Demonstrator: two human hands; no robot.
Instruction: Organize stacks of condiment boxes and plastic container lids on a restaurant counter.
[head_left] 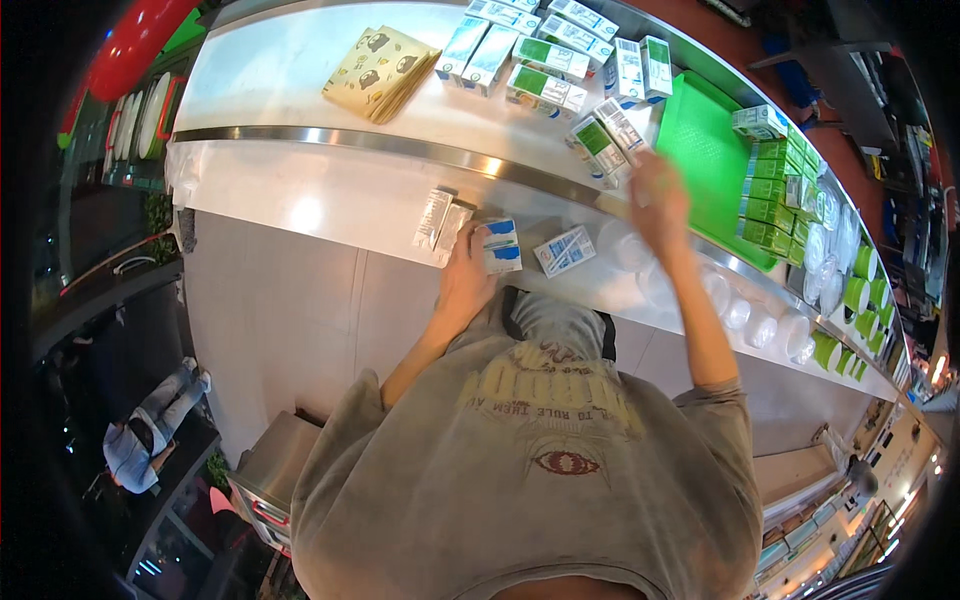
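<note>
Head view, far left: who is in the frame?

A person [140, 435] in a blue top, in the background, well apart from the pale, steel-edged counter [270, 75]

And on the counter, moving right?

Yellowish patterned paper bags [375, 75] lie in a flat stack on the upper level. Below them, two sachets [433, 222] rest side by side on the lower ledge [300, 190], just left of the wearer's left hand [466, 265]

How is that hand placed?

Its fingers curl against the left side of a blue-and-white box [502, 247] at the lower ledge, touching it; whether they grip it firmly, I cannot tell

What comes next along the row?

White cartons [548, 60] marked with green or blue, crowded together on the upper level. Nearer the wearer, a second box [565, 252] lies at an angle on the lower ledge, a little apart from the first

And the right hand [660, 205]?

Blurred, over the counter, so open or closed cannot be told; a carton pair [596, 145] sits just to its left

Far right?

A green tray [690, 140] bearing stacked green packs [768, 195], then clear plastic ware [828, 250] and green-and-white cups [857, 296]
</note>
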